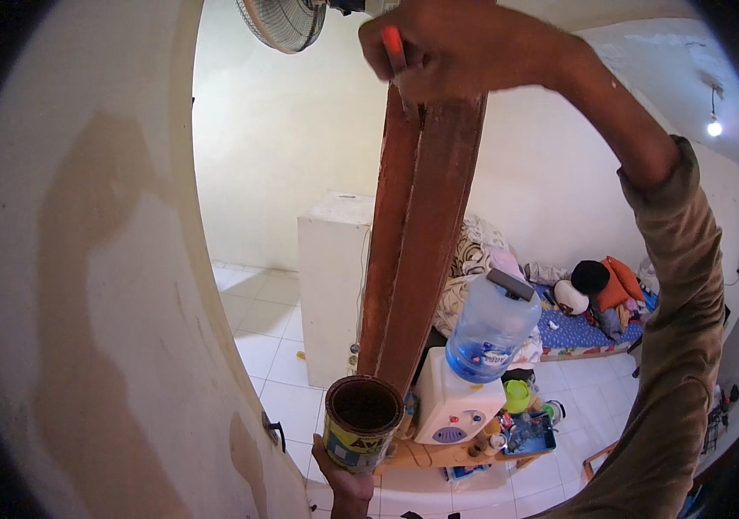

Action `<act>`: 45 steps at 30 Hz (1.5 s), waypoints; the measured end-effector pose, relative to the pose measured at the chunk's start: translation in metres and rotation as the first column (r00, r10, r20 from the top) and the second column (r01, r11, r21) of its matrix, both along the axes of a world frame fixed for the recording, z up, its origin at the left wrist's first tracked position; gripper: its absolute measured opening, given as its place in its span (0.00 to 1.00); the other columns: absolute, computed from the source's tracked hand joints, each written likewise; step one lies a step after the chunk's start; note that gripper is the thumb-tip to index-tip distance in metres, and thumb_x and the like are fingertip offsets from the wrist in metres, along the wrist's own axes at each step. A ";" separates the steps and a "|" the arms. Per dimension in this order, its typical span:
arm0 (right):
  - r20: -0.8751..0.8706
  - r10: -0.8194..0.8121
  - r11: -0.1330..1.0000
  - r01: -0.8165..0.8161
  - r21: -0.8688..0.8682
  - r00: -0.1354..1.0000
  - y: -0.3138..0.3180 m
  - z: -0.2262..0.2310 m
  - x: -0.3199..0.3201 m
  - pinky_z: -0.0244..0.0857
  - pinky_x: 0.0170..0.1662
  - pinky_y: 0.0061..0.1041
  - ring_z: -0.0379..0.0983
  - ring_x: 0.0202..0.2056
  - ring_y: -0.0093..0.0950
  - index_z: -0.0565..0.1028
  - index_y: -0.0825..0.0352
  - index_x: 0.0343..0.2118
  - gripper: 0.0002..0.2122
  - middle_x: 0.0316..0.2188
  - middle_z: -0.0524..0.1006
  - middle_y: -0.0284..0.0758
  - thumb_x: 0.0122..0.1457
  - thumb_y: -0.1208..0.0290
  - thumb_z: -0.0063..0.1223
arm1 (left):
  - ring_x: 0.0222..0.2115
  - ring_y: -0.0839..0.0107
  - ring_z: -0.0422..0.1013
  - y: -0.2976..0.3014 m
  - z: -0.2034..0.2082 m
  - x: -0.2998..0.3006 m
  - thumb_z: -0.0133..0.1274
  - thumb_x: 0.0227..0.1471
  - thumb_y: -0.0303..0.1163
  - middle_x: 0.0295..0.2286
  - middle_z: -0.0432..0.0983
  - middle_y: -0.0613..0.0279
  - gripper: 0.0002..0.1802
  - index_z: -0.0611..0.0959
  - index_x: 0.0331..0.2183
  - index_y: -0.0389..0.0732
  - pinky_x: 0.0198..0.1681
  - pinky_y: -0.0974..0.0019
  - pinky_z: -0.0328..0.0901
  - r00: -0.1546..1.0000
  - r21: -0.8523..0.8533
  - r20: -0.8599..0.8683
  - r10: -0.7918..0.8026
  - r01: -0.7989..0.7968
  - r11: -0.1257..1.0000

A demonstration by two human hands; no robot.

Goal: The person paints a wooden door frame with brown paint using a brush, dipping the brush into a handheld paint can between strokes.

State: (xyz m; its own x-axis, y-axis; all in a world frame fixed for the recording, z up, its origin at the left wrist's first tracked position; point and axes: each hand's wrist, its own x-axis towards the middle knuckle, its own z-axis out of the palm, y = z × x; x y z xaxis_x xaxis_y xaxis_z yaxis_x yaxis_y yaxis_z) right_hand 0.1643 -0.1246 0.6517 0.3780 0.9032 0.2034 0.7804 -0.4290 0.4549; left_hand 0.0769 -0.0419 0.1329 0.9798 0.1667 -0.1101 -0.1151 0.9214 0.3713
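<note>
My left hand (348, 486) is closed around the underside of a paint can (361, 437), held upright low in the picture. The can has no lid, a yellow-green label and dark brown inside. At the top, my right hand (464, 52) grips a paintbrush by its orange-tipped handle (393, 45). The brush's lower end is close to a reddish-brown wooden post (434, 199), which rises from behind the can; my fingers partly hide the brush, and I cannot tell whether the bristles touch the wood.
A cream door (118, 259) with a dark handle (276, 432) fills the left. Past the post stand a white cabinet (326, 294) and a water dispenser (456, 406) bearing a large blue bottle (492, 324). A cluttered mattress (590, 333) lies farther right. A fan (283, 22) hangs above.
</note>
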 end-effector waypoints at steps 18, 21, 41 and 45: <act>0.068 0.096 0.994 -0.099 0.042 0.993 0.001 0.011 0.008 0.62 0.29 0.36 0.68 0.23 0.32 0.70 0.74 0.25 0.07 0.19 0.71 0.44 0.49 0.74 0.50 | 0.52 0.54 0.69 -0.005 -0.006 0.006 0.33 0.58 0.66 0.53 0.70 0.55 0.40 0.68 0.58 0.46 0.54 0.44 0.65 0.994 0.054 -0.055 0.090 -0.087 0.995; 0.409 -0.162 0.985 0.123 0.120 0.898 0.005 0.044 0.011 0.63 0.31 0.36 0.70 0.25 0.33 0.70 0.73 0.23 0.05 0.20 0.72 0.44 0.48 0.76 0.51 | 0.53 0.54 0.68 -0.006 -0.013 0.009 0.33 0.58 0.66 0.54 0.70 0.55 0.40 0.68 0.59 0.46 0.54 0.42 0.64 0.995 0.056 -0.052 0.085 -0.082 0.995; 0.707 0.059 0.970 -0.207 0.126 0.704 -0.007 0.098 0.033 0.65 0.30 0.40 0.74 0.24 0.42 0.73 0.74 0.25 0.09 0.21 0.75 0.49 0.47 0.70 0.52 | 0.53 0.54 0.68 -0.009 -0.030 0.019 0.38 0.58 0.61 0.53 0.71 0.57 0.36 0.69 0.58 0.46 0.57 0.46 0.64 0.996 -0.032 0.001 0.085 -0.085 0.996; 0.769 0.112 0.966 -0.250 0.064 0.629 0.003 0.123 0.027 0.66 0.33 0.40 0.75 0.27 0.46 0.74 0.72 0.25 0.06 0.23 0.76 0.49 0.45 0.74 0.53 | 0.53 0.54 0.68 -0.004 -0.026 0.018 0.39 0.57 0.63 0.54 0.70 0.57 0.37 0.69 0.58 0.48 0.56 0.45 0.64 0.997 -0.048 -0.023 0.075 -0.076 0.996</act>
